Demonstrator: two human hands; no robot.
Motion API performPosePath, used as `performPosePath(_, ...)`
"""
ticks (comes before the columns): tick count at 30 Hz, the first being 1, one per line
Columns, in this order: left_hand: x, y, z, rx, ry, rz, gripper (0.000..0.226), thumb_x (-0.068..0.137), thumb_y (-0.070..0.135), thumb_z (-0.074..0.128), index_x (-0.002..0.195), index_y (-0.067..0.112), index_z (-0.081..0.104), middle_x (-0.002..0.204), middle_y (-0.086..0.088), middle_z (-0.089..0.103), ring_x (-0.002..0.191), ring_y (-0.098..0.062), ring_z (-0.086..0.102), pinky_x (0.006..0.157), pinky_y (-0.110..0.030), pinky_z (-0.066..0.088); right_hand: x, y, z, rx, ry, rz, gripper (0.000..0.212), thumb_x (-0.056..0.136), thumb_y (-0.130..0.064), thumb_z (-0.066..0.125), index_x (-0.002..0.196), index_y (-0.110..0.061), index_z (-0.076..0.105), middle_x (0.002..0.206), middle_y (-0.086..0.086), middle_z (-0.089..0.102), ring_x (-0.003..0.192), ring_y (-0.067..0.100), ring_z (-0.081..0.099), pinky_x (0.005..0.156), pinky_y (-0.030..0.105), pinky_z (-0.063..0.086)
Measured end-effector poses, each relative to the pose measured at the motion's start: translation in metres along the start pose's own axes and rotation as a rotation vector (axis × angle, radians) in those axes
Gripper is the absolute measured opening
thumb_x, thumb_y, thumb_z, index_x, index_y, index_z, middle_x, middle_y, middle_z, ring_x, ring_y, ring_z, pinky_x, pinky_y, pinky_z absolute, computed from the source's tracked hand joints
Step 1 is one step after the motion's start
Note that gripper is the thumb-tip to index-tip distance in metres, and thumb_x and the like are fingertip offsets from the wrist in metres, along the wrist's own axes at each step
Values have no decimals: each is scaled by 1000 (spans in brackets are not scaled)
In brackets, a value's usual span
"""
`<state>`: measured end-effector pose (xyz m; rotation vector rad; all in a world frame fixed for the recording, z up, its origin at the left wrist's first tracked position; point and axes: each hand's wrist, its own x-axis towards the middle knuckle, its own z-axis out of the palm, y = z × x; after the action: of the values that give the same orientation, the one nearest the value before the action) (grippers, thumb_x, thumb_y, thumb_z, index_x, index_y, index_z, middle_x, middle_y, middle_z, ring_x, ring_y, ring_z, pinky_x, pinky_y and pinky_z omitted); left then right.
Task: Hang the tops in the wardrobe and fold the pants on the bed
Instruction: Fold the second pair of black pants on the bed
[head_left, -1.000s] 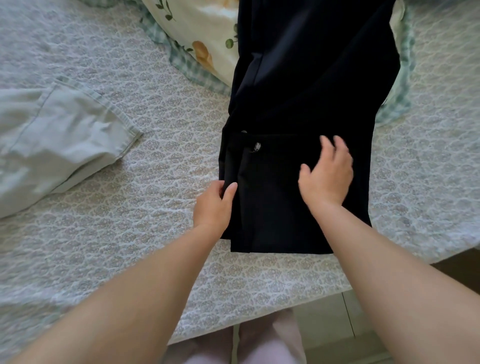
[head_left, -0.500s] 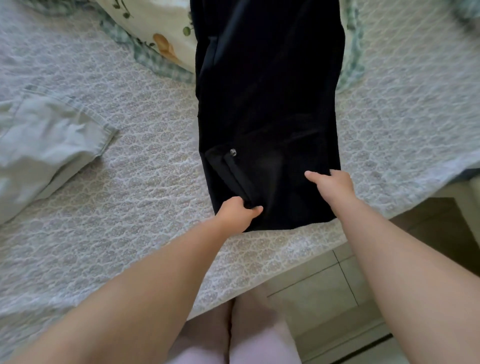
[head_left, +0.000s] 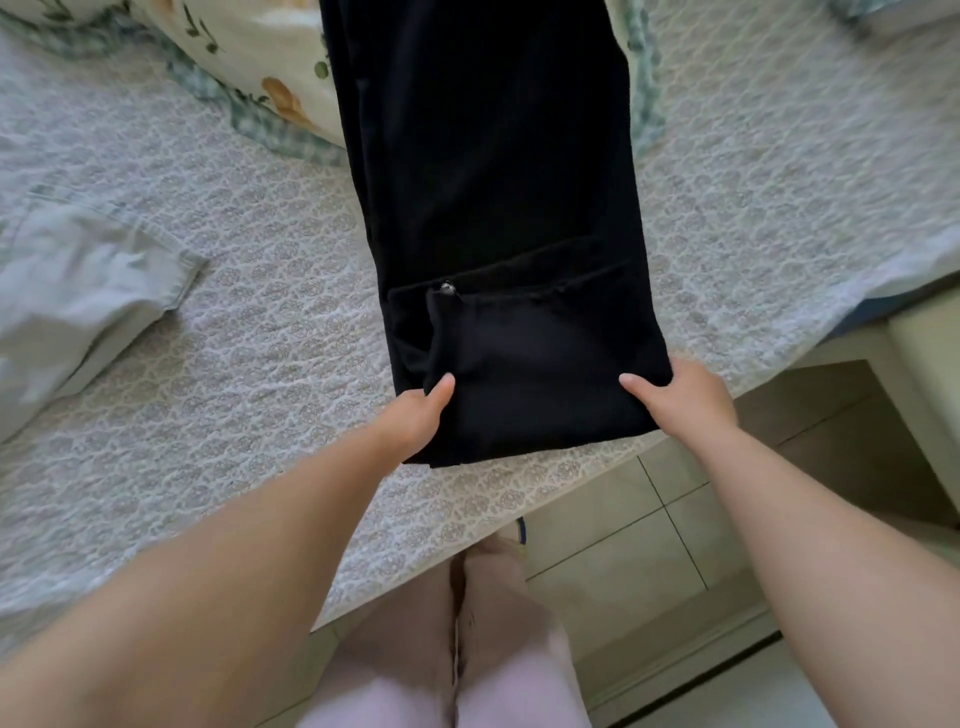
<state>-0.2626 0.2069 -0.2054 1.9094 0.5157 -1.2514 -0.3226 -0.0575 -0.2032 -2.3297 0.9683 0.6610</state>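
Observation:
Black pants (head_left: 488, 171) lie lengthwise on the bed (head_left: 270, 374), folded in half along the legs, with the waistband end nearest me and a metal button showing on it. My left hand (head_left: 415, 421) grips the near left corner of the waist, thumb on top. My right hand (head_left: 685, 400) grips the near right corner the same way, its fingers tucked under the cloth. The far end of the pants runs out of view over a pillow.
A pale grey-green garment (head_left: 78, 291) lies crumpled at the left of the bed. A floral pillow with a green checked border (head_left: 260, 78) sits at the far side. The bed's near edge runs diagonally, with tiled floor (head_left: 639, 540) and my legs below it.
Both hands slid from the flat top of the waist down to its near corners and took hold of them. The pants' near end now sits closer to the bed edge.

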Motion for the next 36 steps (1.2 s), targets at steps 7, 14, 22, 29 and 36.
performPosePath(7,5,-1,23,198,727,205,68,87,38,65,142,20,29,138,-2,38,126,-19,41,101,-38,41,11,-8,17,40,174,-39,47,89,-30,59,131,-13,46,129,5,49,119,24,48,94,39,44)
performPosePath(14,19,13,24,31,430,105,36,93,33,57,124,16,52,114,-2,62,90,-16,56,72,-30,45,15,-21,14,256,28,-50,26,93,-29,54,111,-11,60,101,2,61,99,23,58,76,30,43)
performPosePath(22,28,13,1,-32,627,293,27,95,35,53,110,14,60,114,2,46,98,-13,50,82,-27,42,44,-45,10,365,115,-138,38,93,-32,54,124,-9,57,126,5,55,117,23,53,96,33,45)
performPosePath(29,48,26,6,-67,661,185,14,89,28,63,95,16,57,125,3,32,114,-13,42,81,-17,35,66,-55,18,394,23,-78,54,88,-29,62,136,-17,41,132,1,46,113,18,51,87,27,42)
performPosePath(36,20,25,20,-119,570,357,20,91,29,59,76,21,49,78,6,52,68,-8,48,58,-18,38,55,-53,4,666,-307,44,43,80,-30,71,119,-16,60,110,0,67,102,22,64,95,41,49)
